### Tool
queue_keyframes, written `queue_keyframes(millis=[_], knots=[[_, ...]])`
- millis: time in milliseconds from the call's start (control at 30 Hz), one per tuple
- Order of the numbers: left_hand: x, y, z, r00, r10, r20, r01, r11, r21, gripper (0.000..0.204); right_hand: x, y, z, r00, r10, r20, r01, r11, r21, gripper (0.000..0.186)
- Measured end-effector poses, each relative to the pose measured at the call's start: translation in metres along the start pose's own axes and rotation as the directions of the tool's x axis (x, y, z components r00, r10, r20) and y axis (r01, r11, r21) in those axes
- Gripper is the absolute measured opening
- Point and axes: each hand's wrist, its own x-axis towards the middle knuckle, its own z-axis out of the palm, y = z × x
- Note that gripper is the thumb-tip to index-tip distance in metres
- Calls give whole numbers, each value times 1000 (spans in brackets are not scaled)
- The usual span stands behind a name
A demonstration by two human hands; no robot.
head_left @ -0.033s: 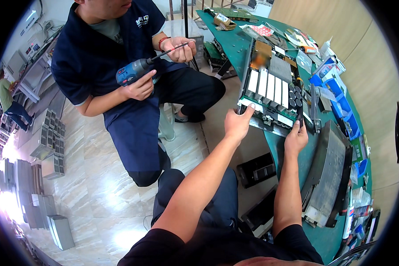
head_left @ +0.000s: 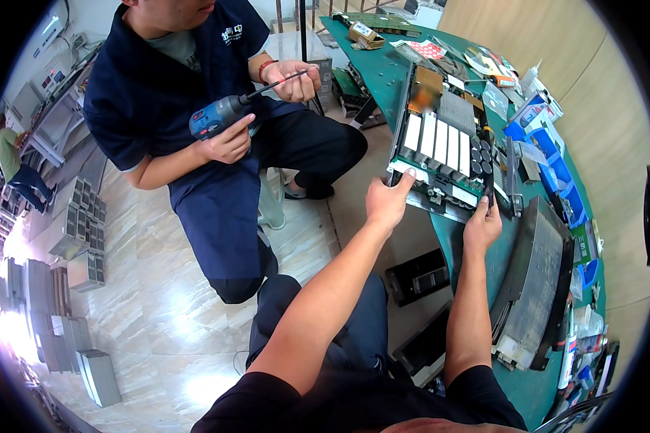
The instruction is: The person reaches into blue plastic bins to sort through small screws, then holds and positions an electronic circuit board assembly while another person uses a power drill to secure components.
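Both my hands grip the near edge of a power-electronics unit [head_left: 446, 148], an open metal chassis with a green circuit board, white-topped blocks in a row and round black capacitors. My left hand [head_left: 388, 198] holds its near left corner, thumb on top. At the near right corner, my right hand [head_left: 482, 227] has its fingers closed round the edge. The unit's near end sticks out past the green table [head_left: 509, 249]; whether its far end rests on the table I cannot tell. Beneath the unit, some of my fingers are hidden.
On the left a seated co-worker holds a blue power screwdriver [head_left: 220, 117] with a long bit. A grey metal cover [head_left: 531, 289] lies right of my right arm. Blue parts bins [head_left: 562, 180] and bottles line the table's far right. Under the table stands a black case [head_left: 419, 276].
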Motion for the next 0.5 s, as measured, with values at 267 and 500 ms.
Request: queue_keyframes(millis=[267,500], knots=[[-1,2,-2,1000,2,14,-3,1000,14,79,0,-4,-2,1000,27,12,-27,999,-19,34],[0,0,-2,1000,0,9,0,1000,27,80,0,-1,0,1000,-4,-6,4,1000,5,35]])
